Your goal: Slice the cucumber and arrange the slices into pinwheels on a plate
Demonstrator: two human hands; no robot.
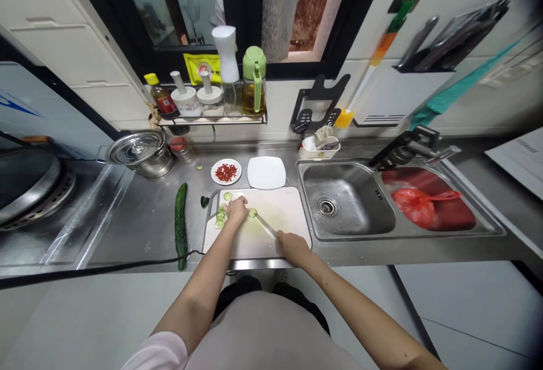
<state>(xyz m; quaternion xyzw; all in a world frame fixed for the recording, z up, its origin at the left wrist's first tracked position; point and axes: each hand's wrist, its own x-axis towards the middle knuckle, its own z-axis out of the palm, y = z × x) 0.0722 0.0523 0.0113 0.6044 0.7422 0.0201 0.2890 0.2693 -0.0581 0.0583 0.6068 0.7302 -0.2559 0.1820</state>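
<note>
My right hand (294, 247) is closed round the handle of a knife (266, 225), its blade slanting up and left across the white cutting board (280, 203). By the knife tip lies a cucumber slice (253, 212). My left hand (236, 210) is over the board's left part with curled fingers; what they hold, if anything, is hidden. Just left of it, several overlapping cucumber slices (220, 218) form a row, and a single round slice (228, 196) lies above. A whole cucumber (180, 226) rests on the counter, left of the board. Beside the board sits a small dark green piece (205, 201).
Behind the board stand a plate of chopped red pieces (226, 172) and a square white plate (266, 172). A lidded steel pot (142, 152) is at the back left. The sink (348, 200) lies right. A black cable (106, 268) crosses the counter's front edge.
</note>
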